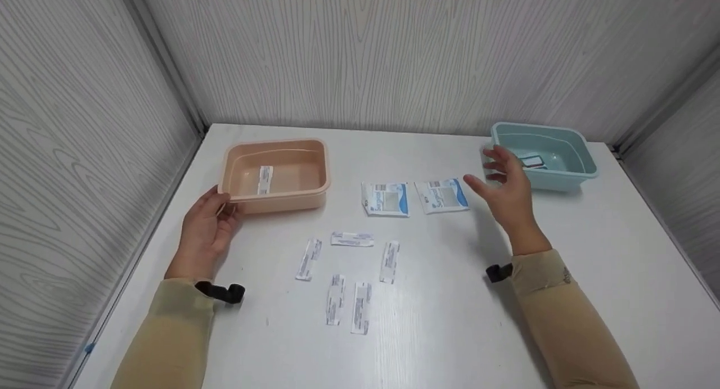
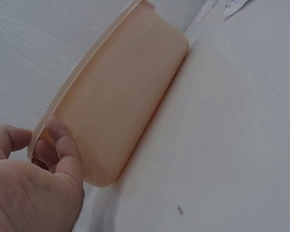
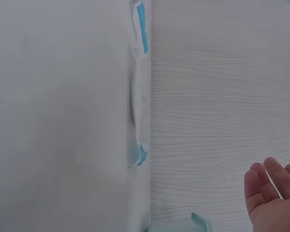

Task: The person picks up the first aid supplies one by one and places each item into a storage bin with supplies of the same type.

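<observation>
My left hand [image 1: 207, 229] grips the near left corner of a peach plastic basin [image 1: 281, 202], thumb and fingers at its rim. In the left wrist view the fingers curl round that rim. Inside the basin lies one small white printed sachet [image 1: 265, 180]. My right hand [image 1: 509, 195] is in the air with nothing in it, fingers loosely bent, just left of a light blue basin [image 1: 562, 180] and partly in front of it. A small dark-edged packet [image 1: 533, 162] lies in the blue basin. Left of the right hand is a blue-and-white packet [image 1: 442, 196].
A second blue-and-white packet [image 1: 385, 199] lies between the basins. Several narrow white sachets, among them a crosswise sachet [image 1: 352, 239] and an upright sachet [image 1: 361, 308], are spread over the white table [image 1: 439, 333]. A wood-grain panel [image 1: 360, 57] stands behind, with side panels left and right.
</observation>
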The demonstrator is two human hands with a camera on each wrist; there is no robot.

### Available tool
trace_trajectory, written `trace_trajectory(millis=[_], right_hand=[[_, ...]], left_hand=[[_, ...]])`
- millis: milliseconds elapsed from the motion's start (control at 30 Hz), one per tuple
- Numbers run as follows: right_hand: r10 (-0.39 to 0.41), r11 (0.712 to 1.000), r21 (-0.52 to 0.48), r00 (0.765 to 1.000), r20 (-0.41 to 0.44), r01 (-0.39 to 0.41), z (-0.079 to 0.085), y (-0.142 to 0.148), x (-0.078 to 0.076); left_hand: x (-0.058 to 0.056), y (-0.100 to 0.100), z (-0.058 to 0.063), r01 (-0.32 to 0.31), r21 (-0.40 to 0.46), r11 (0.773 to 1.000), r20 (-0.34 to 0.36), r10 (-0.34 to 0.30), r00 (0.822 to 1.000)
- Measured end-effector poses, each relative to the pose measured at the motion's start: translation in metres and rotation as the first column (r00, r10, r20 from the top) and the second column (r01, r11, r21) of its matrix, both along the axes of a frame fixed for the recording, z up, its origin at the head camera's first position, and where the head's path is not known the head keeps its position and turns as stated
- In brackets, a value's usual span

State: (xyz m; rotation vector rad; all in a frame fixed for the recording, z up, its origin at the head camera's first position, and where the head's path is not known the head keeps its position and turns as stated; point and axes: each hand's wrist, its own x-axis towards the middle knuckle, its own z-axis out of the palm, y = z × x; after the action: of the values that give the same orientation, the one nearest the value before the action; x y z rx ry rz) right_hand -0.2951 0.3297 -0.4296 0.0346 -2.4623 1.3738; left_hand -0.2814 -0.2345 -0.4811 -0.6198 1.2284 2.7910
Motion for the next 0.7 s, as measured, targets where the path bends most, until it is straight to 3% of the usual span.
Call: trace_trajectory(millis=[233,433,700], right_hand=[[0.058,0.998,0.008,0.998,0.035,-0.059,-0.023,0.003,-0.006],[0.110,0.992,0.041,0.982,0.155,-0.117,-0.035,0.008,-0.012],[0.132,0.973,0.123,0.912,0.388,-0.193,-0.043,0.022,-0.022]], left_hand=[[0.002,-0.007,-0.010,0.016,0.068,0.998,-0.028,-0.014,1.000],[0.005,-0.010,-0.018,0.029,0.111,0.993,-0.048,-0.023,0.999],[0.002,-0.007,-0.017,0.040,0.094,0.995,-0.069,-0.033,0.997]])
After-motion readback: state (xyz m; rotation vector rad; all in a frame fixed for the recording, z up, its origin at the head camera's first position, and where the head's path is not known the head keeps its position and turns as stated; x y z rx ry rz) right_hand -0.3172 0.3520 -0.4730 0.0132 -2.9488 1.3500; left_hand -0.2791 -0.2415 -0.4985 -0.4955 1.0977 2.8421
